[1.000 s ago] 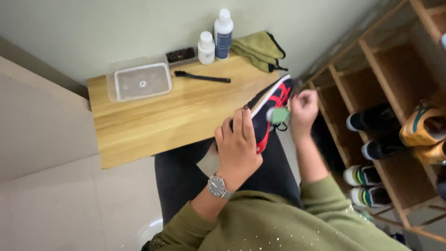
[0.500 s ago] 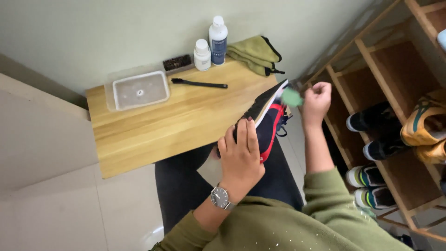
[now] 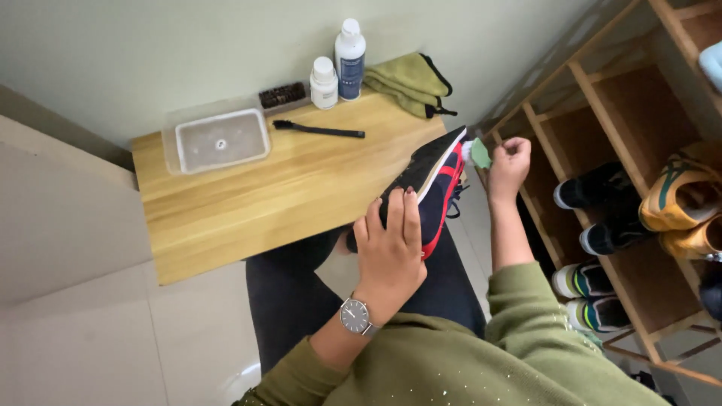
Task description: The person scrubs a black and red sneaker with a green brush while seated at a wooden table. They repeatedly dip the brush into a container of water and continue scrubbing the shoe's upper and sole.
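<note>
Since the earlier frame the right hand [image 3: 510, 164] drifts toward 1 o'clock, clamping a green cloth [image 3: 480, 154], while the left hand [image 3: 389, 252] grips the sneaker [image 3: 429, 192], which could slip off the lap

Top: olive-green long-sleeve sweatshirt, soft knit; tiny pale flecks scattered across chest and upper arms.
Sleeves: both pushed up toward elbows, cuffs bunched; forearms bare below.
Left hand [image 3: 389, 252]: no rings seen; nails look dark-painted, esp. on index and middle fingertips.
Left wrist: watch [image 3: 353, 316], round grey dial, thin silver case, slim pale hands, metal mesh-type strap, silver.
Right hand [image 3: 509, 163]: bare, no rings or bands visible; wrist bare too.
Legs: dark trousers, black or v. dark navy, plain, no visible seams or print; seen from above at lap only.
Feet: out of view.
</note>
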